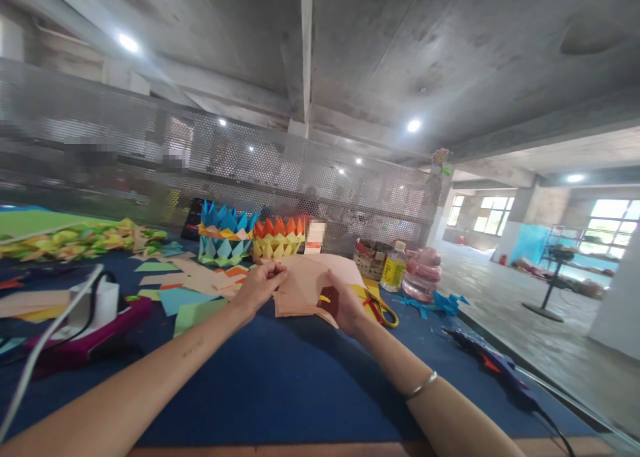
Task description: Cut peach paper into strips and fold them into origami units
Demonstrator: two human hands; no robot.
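Note:
A stack of peach-pink paper sheets (306, 285) lies on the dark blue table (280, 383) ahead of me. My left hand (259, 285) is closed in a pinch on the top-left corner of a sheet. Lower on the stack's right side, my right hand (342, 305) grips the edge with curled fingers. A thin bracelet (421, 384) circles my right wrist. Yellow-handled scissors (381, 307) lie just right of my right hand.
Folded paper crowns, one blue (225, 238) and one orange-yellow (278, 238), stand behind the stack. Loose coloured sheets (193, 291) lie to the left, near a magenta glue gun (83, 337) with a white cable. A yellow bottle (394, 266), pink tape rolls (423, 274) and another glue gun (495, 367) sit right.

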